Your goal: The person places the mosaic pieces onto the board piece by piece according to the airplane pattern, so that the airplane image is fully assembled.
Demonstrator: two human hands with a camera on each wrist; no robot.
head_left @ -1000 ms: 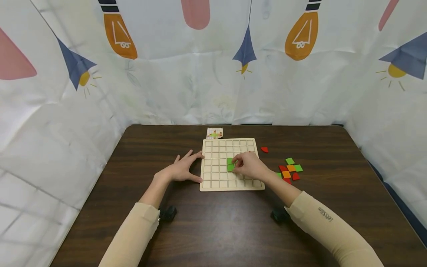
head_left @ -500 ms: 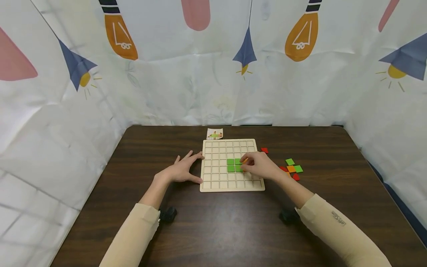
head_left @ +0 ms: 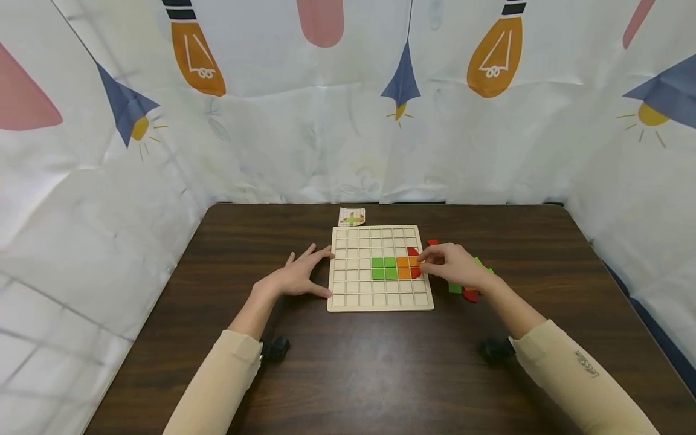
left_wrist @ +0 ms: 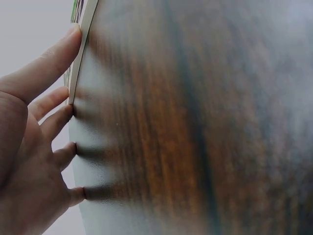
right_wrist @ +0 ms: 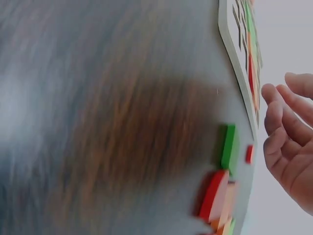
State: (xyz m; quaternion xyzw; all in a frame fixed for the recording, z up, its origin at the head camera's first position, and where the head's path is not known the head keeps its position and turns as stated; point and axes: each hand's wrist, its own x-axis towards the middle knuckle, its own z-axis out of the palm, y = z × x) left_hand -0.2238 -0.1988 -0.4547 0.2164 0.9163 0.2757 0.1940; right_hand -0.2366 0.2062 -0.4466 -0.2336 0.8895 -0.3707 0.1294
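Note:
A wooden grid board (head_left: 380, 307) lies on the dark table. Spread along its left edge is my left hand (head_left: 296, 277), thumb and index fingertips touching the rim; the left wrist view shows the other fingertips down on the table. Green square tiles (head_left: 377, 274) form a block on the grid, with orange square tiles (head_left: 403, 273) on their right. Red rounded pieces (head_left: 413, 251) sit above and below the orange at the right side. My right hand (head_left: 457, 264) hovers by the board's right edge, fingers loosely bent, nothing between them in the right wrist view.
Right of the board lie loose pieces, among them a green tile (right_wrist: 229, 149) and a red rounded piece (right_wrist: 214, 196), partly hidden by the right hand in the head view. A small patterned card (head_left: 351, 217) lies behind the board. Patterned white cloth (head_left: 304, 145) surrounds the table.
My right hand has moved right, from over the green tiles to the board's right edge, uncovering the green, orange and red pieces there. The left hand stays on the left rim.

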